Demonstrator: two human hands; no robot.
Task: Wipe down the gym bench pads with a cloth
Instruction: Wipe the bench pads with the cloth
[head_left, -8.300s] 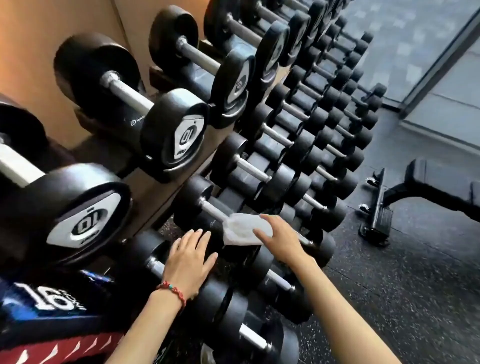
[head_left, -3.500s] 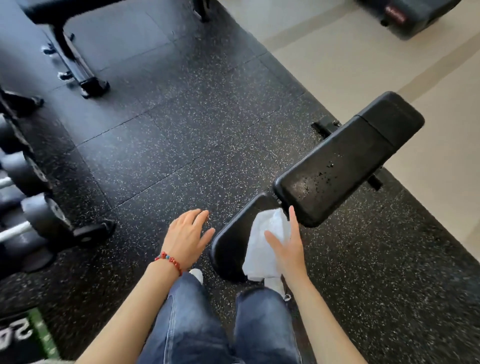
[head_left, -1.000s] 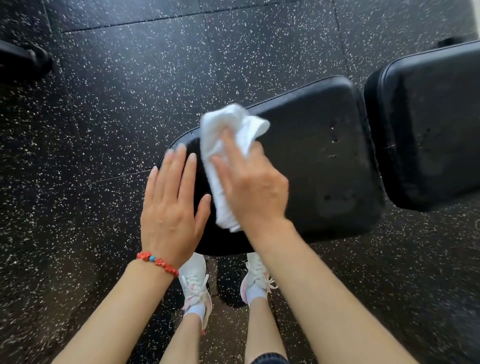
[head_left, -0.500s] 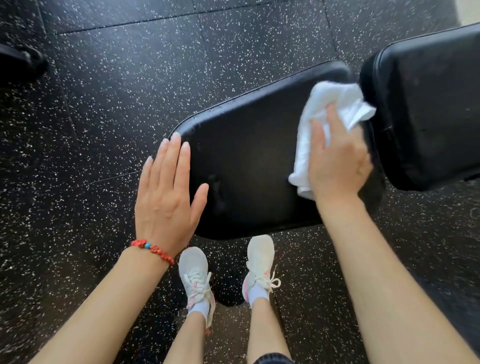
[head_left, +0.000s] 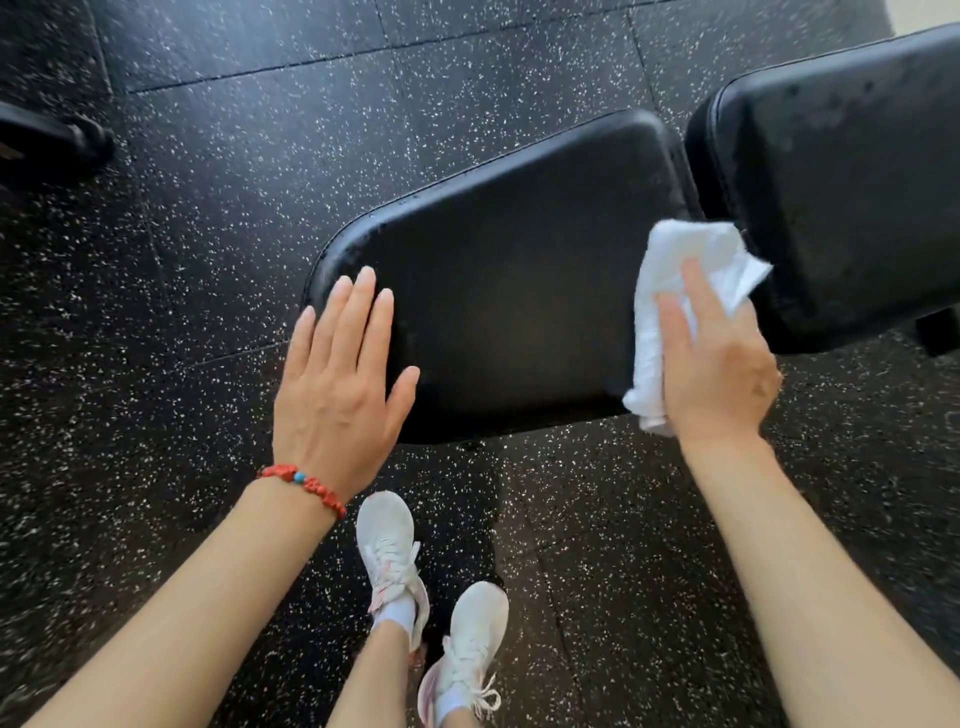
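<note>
The black seat pad (head_left: 509, 291) of the gym bench lies below me, its narrow end to the left. The larger back pad (head_left: 841, 171) adjoins it at the upper right. My right hand (head_left: 717, 364) presses a folded white cloth (head_left: 670, 291) with straight fingers against the seat pad's right end, at the gap between the two pads. My left hand (head_left: 337, 379), with a red bead bracelet on the wrist, lies flat with straight fingers over the seat pad's left end.
Black rubber floor (head_left: 234, 171) with white speckles surrounds the bench. My two white sneakers (head_left: 389, 551) stand just in front of the seat pad. A dark piece of equipment (head_left: 52, 145) sits at the left edge.
My right hand has drawn the cloth a little down the seat pad's right end, toward its near edge. My left hand has stayed at the pad's left end.
</note>
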